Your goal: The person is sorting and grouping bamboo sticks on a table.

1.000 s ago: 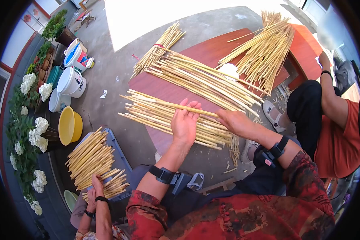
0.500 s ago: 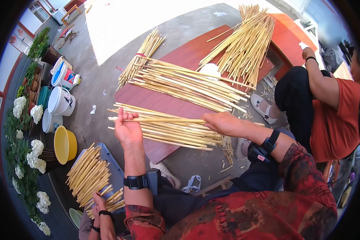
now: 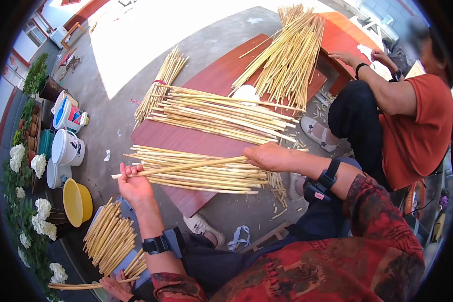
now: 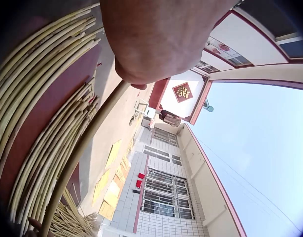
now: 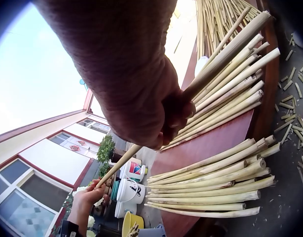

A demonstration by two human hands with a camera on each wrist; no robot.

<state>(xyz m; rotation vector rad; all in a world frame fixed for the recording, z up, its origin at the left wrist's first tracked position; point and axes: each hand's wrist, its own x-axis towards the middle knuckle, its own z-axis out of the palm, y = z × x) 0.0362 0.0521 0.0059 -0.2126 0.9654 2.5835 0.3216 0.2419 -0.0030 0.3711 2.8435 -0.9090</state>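
Observation:
I hold one long pale stick (image 3: pixel 186 166) level above the near pile of sticks (image 3: pixel 201 173) on the red-brown board (image 3: pixel 186 136). My left hand (image 3: pixel 131 182) grips its left end, off the board's near-left corner. My right hand (image 3: pixel 267 155) grips the stick's right part over the pile's right end. In the left wrist view the stick (image 4: pixel 77 158) runs out from under my curled fingers. The right wrist view shows the stick (image 5: pixel 215 59) passing through my right fist (image 5: pixel 156 113) toward my left hand (image 5: pixel 87 197).
A second pile (image 3: pixel 221 113) and a fanned bundle (image 3: pixel 287 55) lie farther up the board. A person in an orange shirt (image 3: pixel 418 110) sits at right. Buckets (image 3: pixel 68 146), a yellow bowl (image 3: pixel 75 201) and cut sticks on a grey crate (image 3: pixel 108 236) stand at left. Another hand (image 3: pixel 116 287) reaches in below.
My left hand slid down and left along the stick to its end, off the board. The stick's left end dropped and it now tilts. My right hand stayed at the pile's right end.

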